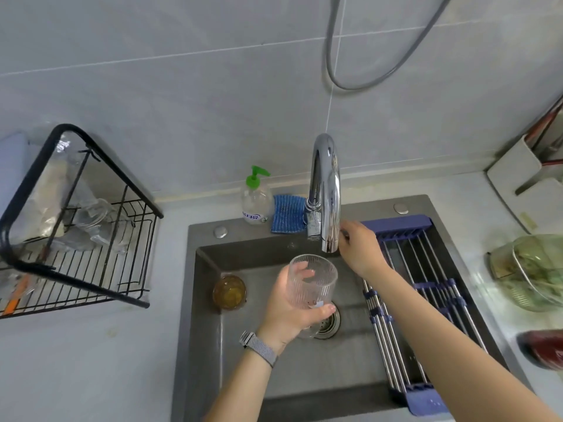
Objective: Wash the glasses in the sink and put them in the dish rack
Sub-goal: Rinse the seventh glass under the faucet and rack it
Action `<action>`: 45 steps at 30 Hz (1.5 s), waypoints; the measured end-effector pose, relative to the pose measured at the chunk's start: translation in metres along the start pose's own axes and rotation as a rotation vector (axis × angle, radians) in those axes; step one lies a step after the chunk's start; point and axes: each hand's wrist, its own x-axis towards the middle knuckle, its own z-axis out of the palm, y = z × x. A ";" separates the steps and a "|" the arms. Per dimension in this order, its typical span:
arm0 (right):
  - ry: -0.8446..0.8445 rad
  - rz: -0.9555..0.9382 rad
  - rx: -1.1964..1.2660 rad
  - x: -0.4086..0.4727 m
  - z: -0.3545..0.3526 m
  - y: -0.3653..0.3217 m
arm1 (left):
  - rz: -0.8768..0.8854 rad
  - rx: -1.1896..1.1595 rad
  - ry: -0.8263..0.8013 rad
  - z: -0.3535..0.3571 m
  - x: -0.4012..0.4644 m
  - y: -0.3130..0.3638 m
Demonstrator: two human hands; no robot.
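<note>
Left hand (285, 312) grips clear ribbed glass (310, 283), upright, under faucet (326, 193).

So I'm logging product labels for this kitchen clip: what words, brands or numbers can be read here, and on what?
Soap bottle: a blue printed label low on its front, too blurred to read.
Ribbed glass held in the left hand: a small sticker near its base, too small to read.
Dish rack: clear plastic bags inside with faint print, not legible.
Nothing else carries readable text.
</note>
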 end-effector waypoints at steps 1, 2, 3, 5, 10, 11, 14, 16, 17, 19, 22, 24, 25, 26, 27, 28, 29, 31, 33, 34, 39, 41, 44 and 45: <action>-0.035 -0.019 0.000 -0.002 0.005 0.005 | 0.011 0.007 -0.003 0.001 0.003 0.000; -0.090 -0.044 -0.008 -0.005 0.009 0.010 | 0.029 0.019 -0.005 0.002 0.006 0.001; -0.124 -0.067 -0.027 -0.010 0.011 0.013 | 0.041 0.042 -0.006 0.003 0.009 0.002; -0.018 -0.136 -0.019 -0.025 0.002 0.013 | 0.046 0.076 0.007 0.002 0.014 -0.001; -0.145 -0.679 0.163 -0.074 -0.044 -0.016 | 0.047 0.192 -0.022 -0.001 0.022 -0.006; -0.328 -0.731 0.010 -0.076 -0.044 -0.021 | 0.049 0.214 -0.057 -0.001 0.023 -0.006; -0.536 -0.817 -0.285 -0.065 -0.039 -0.035 | 0.111 0.350 -0.111 0.003 0.022 0.004; -0.689 -0.725 -0.337 -0.056 -0.041 -0.050 | 0.160 0.403 -0.114 0.002 0.024 0.005; -0.771 -0.624 -0.334 -0.052 -0.041 -0.055 | 0.171 0.427 -0.112 0.001 0.026 0.005; -0.882 -0.387 -0.143 -0.049 -0.039 -0.063 | 0.168 0.448 -0.111 -0.002 0.030 0.008; -0.870 -0.191 0.282 -0.048 -0.033 -0.066 | 0.169 0.419 -0.068 -0.003 0.040 0.011; -0.881 -0.358 -0.055 -0.049 -0.032 -0.053 | 0.187 0.492 -0.099 -0.007 0.042 0.012; -0.859 -0.512 -0.392 -0.049 -0.033 -0.049 | 0.203 0.538 -0.126 -0.009 0.040 0.012; -0.819 -0.676 -0.727 -0.048 -0.031 -0.042 | 0.196 0.567 -0.163 -0.011 0.037 0.012; -0.795 -0.803 -0.966 -0.048 -0.031 -0.035 | 0.204 0.591 -0.178 -0.012 0.035 0.010; -0.782 -0.897 -1.097 -0.049 -0.030 -0.031 | 0.211 0.609 -0.189 -0.012 0.032 0.008; -0.777 -0.962 -1.147 -0.048 -0.027 -0.025 | 0.222 0.626 -0.192 -0.011 0.031 0.006; -0.816 -0.875 -0.941 -0.047 -0.026 -0.026 | 0.222 0.638 -0.173 -0.013 0.030 0.002; -0.856 -0.656 -0.448 -0.051 -0.022 -0.034 | 0.210 0.593 -0.119 -0.009 0.031 -0.002; -0.852 -0.532 -0.249 -0.055 -0.020 -0.041 | 0.216 0.566 -0.081 -0.008 0.032 -0.003; -0.722 -0.698 -0.531 -0.056 -0.015 -0.027 | 0.281 0.645 -0.118 -0.016 0.032 -0.005; -0.544 -0.965 -0.846 -0.052 -0.019 -0.015 | 0.296 0.700 -0.168 -0.020 0.030 0.002; -0.473 -0.969 -0.757 -0.057 -0.020 -0.017 | 0.305 0.776 -0.180 -0.019 0.035 0.008; -0.549 -0.860 -0.546 -0.061 -0.018 -0.025 | 0.288 0.755 -0.179 -0.018 0.034 0.009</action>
